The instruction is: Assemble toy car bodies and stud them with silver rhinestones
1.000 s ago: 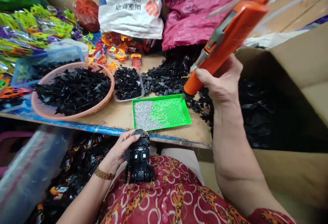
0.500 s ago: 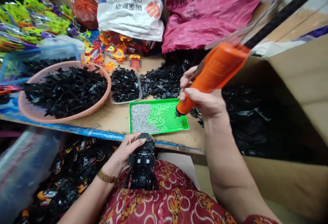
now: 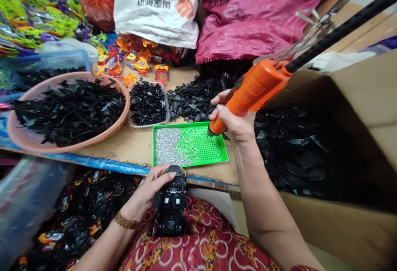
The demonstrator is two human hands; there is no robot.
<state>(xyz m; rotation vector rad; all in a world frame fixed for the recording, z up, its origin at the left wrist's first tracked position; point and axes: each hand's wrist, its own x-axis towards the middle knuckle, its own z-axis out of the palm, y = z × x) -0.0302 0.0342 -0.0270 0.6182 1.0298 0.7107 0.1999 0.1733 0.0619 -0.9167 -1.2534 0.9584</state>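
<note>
My left hand (image 3: pixel 155 186) grips a black toy car chassis (image 3: pixel 170 205) at its far end, thumb on top, just above my lap. Its underside faces up, with two pale square spots in the middle. My right hand (image 3: pixel 235 120) is wrapped round an orange electric screwdriver (image 3: pixel 254 89), which slants down to the left from a black cord. The tip of the screwdriver is over the green perforated tray (image 3: pixel 214 158); whether it touches a screw cannot be made out. Small silver screws (image 3: pixel 167 143) are heaped in the tray's left part and scattered thinly beyond.
Left of the tray stand a clear tub (image 3: pixel 166 105) and a pink basket (image 3: pixel 119 134), both holding black plastic parts. Loose black pieces (image 3: pixel 198 99) lie behind the tray. A cardboard box (image 3: pixel 341 217) is at the right. Car bodies (image 3: pixel 136 62) and sacks (image 3: pixel 158 23) sit at the back.
My right hand and the screwdriver have shifted left and slightly down over the tray. My left hand keeps hold of the toy car chassis. The whole view has moved slightly.
</note>
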